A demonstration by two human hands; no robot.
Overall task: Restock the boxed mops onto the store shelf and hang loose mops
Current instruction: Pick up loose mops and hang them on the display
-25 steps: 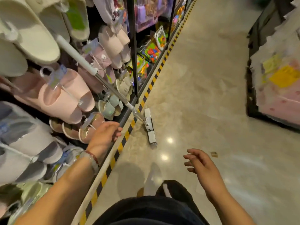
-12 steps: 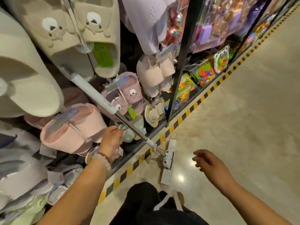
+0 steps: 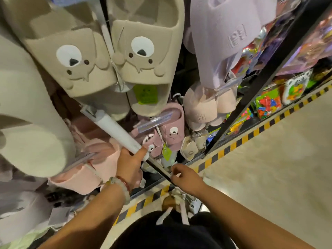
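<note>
the mop (image 3: 118, 131) leans slantwise against the slipper display, its white grip sleeve high on the left and its thin dark metal shaft running down to the right toward the floor. the mop's head is hidden behind the right forearm, low near the striped floor edge; only a pale corner of it seems to show there.

the left hand (image 3: 130, 165) is wrapped round the lower end of the white sleeve, fingers curled behind it and the thumb laid along the front, pointing up the pole. just below, the right hand (image 3: 186, 176) grasps the dark shaft, its fingers bent over the rod and pinching it from above. the two hands sit near each other on the pole, not touching. a pale bead bracelet with a red cord (image 3: 123, 186) circles the left wrist.

behind the pole hang beige bear-face slippers (image 3: 111, 56) at the top, pink slippers (image 3: 89, 169) beside the left hand, and small mauve bear slippers (image 3: 168, 133) right of the sleeve. lilac slippers (image 3: 224, 38) hang further right. a black shelf upright (image 3: 251, 97) slants down beside them, with bright packaged toys (image 3: 267, 103) beyond it. a yellow and black hazard stripe (image 3: 242, 139) edges the glossy beige floor (image 3: 269, 177).
</note>
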